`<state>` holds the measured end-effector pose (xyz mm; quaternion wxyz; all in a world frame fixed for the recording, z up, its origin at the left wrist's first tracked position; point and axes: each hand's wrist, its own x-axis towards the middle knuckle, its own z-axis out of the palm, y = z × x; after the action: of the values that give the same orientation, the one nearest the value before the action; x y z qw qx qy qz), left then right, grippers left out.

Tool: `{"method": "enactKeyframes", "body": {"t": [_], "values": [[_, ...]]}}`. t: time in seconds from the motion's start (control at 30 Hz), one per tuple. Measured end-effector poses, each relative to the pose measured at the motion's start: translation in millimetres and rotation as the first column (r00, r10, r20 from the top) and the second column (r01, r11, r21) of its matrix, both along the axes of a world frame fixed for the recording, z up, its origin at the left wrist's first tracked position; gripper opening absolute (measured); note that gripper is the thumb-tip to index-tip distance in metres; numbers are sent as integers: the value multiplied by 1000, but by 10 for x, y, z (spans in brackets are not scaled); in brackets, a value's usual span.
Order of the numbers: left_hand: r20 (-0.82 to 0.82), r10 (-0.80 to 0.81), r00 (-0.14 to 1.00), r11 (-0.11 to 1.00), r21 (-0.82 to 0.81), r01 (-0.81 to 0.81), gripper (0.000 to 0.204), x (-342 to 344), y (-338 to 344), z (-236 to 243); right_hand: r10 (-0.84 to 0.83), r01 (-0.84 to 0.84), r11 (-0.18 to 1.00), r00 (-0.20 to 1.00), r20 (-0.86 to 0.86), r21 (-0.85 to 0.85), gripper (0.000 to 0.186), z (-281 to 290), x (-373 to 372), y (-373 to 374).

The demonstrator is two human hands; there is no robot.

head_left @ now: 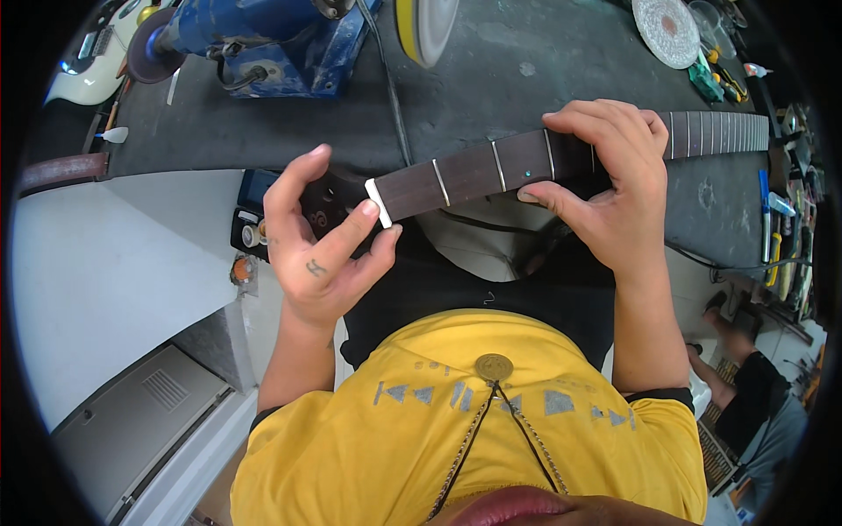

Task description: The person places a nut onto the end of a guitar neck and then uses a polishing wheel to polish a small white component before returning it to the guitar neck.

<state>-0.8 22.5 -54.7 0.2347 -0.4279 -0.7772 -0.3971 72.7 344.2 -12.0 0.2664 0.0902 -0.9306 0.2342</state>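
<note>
A guitar neck (469, 175) with a dark fretboard and metal frets lies slanted across my front, its far end to the right over the bench. A white nut (379, 203) crosses its left end, beside the dark headstock (326, 200). My left hand (316, 254) has a fingertip on the nut and the thumb at its lower end, with another finger raised. The right hand (618, 167) grips the neck from above, thumb at the near edge and fingers over the far edge. That hand hides part of the fretboard.
A blue bench grinder (263, 44) with wheels stands at the back of the dark bench (491, 96). A black cable (390, 88) runs forward from it. Pens and hand tools (772, 228) lie at right. Another person (745, 377) sits at lower right. A white guitar body (88, 66) is back left.
</note>
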Motion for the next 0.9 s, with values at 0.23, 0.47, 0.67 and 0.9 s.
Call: {"method": "enactKeyframes", "body": {"t": [0.23,0.47,0.67,0.9], "values": [[5,32,999,999,28,-32,56,35,-56,-90,-4,4,1000,1000,21,-9,61,46,-3,-24],[-35,-4,999,998,-59,2,55,6,-12,25,-13,12,1000,999,47,18,63,36,19,-27],[-26,-21,999,999,-25,20,51,-21,21,39,10,-11,998,1000,20,58,63,21,-16,3],[2,-25,1000,999,-21,25,46,-27,21,73,18,-20,994,1000,11,111,63,-13,4,-6]]}}
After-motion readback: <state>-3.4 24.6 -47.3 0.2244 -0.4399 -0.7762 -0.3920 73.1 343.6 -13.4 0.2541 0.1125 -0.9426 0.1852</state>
